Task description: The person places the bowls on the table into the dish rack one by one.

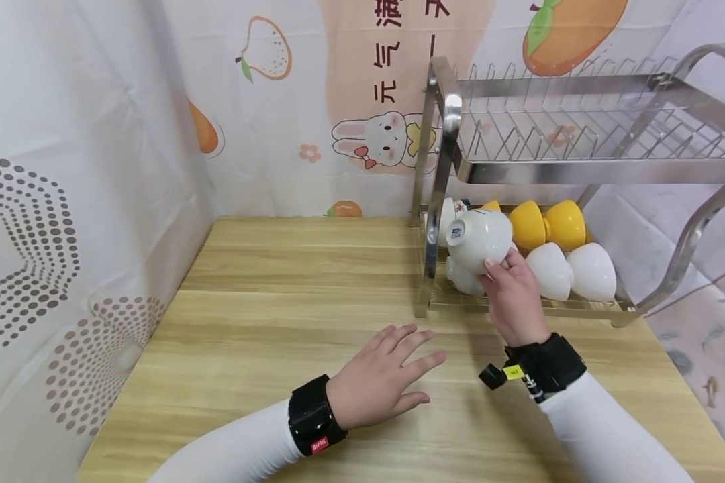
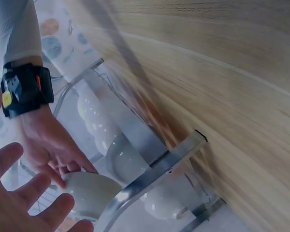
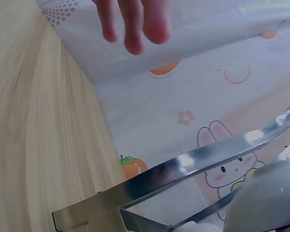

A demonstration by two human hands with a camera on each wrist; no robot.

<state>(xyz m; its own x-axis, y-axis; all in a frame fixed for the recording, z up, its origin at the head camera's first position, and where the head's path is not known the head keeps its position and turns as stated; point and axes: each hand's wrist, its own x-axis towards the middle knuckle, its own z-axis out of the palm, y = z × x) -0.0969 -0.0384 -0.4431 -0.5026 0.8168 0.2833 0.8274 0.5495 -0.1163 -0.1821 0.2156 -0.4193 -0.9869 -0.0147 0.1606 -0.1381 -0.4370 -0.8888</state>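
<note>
My right hand [image 1: 513,298] pinches a white bowl [image 1: 480,240] by its rim, thumb on the near side. The bowl is tipped on its side, its foot with a blue mark facing left, in front of the rack's lower shelf. In the left wrist view the same bowl [image 2: 89,195] hangs under the right hand's fingers. Part of the bowl [image 3: 263,198] shows at the lower right of the right wrist view. My left hand [image 1: 387,379] hovers over the wooden table with fingers spread, holding nothing.
A two-tier metal dish rack [image 1: 604,172] stands at the table's right. Its lower shelf holds yellow bowls [image 1: 564,225] behind and white bowls [image 1: 592,272] in front. The upper tier has wire slots. A printed curtain [image 1: 266,147] hangs behind the wooden table [image 1: 248,302].
</note>
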